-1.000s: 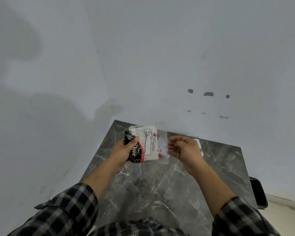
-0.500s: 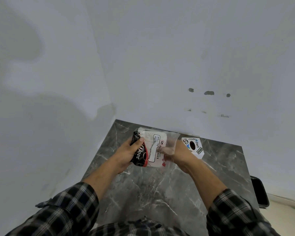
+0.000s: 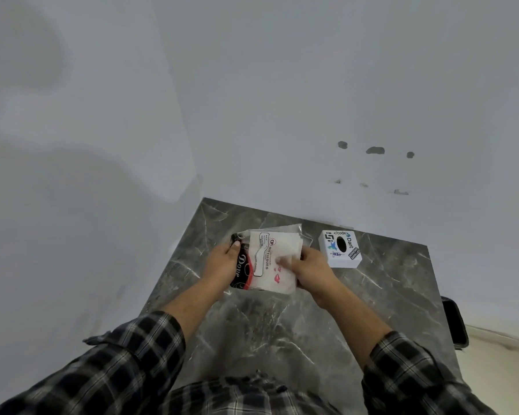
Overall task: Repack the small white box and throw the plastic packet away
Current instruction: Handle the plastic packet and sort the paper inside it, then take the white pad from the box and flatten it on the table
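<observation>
Over the marble desk [image 3: 282,330], the plastic packet [image 3: 270,260] is gripped by the left hand [image 3: 222,262] while its tissues are pinched by the right hand [image 3: 310,269], apparently for removal.

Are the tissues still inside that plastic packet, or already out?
Still inside: the white tissues sit in the plastic packet, held at its ends by the left hand and right hand.

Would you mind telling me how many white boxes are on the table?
1: the white box sits on the table, just beyond the right hand. The hands and the packet might hide others.
</observation>
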